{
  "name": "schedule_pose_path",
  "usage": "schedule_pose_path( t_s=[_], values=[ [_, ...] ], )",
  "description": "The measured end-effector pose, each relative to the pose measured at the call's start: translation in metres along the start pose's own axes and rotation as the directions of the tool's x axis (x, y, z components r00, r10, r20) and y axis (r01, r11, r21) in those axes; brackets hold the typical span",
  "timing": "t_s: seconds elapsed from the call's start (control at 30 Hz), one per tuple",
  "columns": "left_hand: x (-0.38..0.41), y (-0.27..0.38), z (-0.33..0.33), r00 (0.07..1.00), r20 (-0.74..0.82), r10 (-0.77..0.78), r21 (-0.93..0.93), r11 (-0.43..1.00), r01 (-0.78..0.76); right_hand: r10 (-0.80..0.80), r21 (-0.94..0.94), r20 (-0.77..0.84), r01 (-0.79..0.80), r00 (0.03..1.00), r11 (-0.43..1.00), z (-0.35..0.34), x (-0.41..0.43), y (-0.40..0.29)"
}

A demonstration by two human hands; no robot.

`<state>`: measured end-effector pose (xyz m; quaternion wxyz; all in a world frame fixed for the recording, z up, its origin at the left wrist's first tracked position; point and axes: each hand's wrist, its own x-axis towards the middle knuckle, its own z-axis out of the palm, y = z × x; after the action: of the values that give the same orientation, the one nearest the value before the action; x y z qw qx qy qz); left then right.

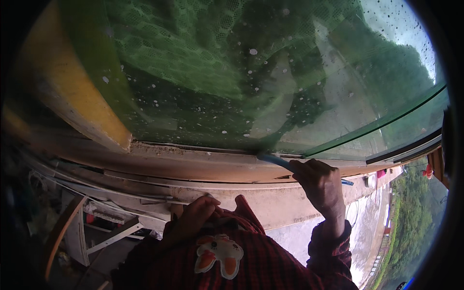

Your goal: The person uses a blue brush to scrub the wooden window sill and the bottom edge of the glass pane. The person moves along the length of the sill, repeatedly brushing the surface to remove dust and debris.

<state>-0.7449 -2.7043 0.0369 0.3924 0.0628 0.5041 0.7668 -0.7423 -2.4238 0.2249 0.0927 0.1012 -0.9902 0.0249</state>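
Note:
In my right hand (320,185) is a blue handle (277,160), gripped in the fist, its thin tail end sticking out past the little-finger side. Its far end reaches the bottom edge of a green-tinted window pane (203,98); a dark blur there hides the shape of the tool's head. Pale specks dot the glass, and a lace curtain (174,47) shows through it. Close to my chest, my left hand (197,214) has curled fingers by the red plaid garment (268,261). Whether those fingers hold anything is hidden.
A rough, crumbly window sill (159,149) runs beneath the pane, beside a yellow wall edge (87,101). Lower left, a white metal frame (112,235) and a curved wooden piece (59,235) stand among clutter. A white cup-like container (370,181) sits on the ledge at right.

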Motion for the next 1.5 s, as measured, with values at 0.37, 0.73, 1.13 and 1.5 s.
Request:
schedule_pose_path(
  t_s=[0.37, 0.73, 1.13, 1.5],
  values=[
    [0.006, -0.023, 0.013, 0.999, -0.054, -0.004, 0.022, 1.000, 0.005, -0.139, 0.359, -0.190, 0.201, 0.972, 0.912, 0.061, 0.033, -0.023],
    [-0.006, -0.025, 0.022, 0.988, -0.152, -0.007, 0.046, 0.999, 0.014, -0.252, 0.489, -0.244, 0.343, 0.937, 0.802, 0.061, 0.050, -0.094],
    [-0.029, -0.008, 0.023, 0.955, -0.294, 0.021, 0.051, 0.999, -0.007, -0.430, 0.410, -0.213, 0.479, 0.877, 0.776, 0.105, 0.075, -0.119],
    [-0.038, -0.018, 0.005, 0.933, -0.349, 0.092, -0.074, 0.989, -0.126, -0.283, 0.306, -0.212, 0.339, 0.935, 0.890, 0.079, 0.091, -0.101]
  ],
)
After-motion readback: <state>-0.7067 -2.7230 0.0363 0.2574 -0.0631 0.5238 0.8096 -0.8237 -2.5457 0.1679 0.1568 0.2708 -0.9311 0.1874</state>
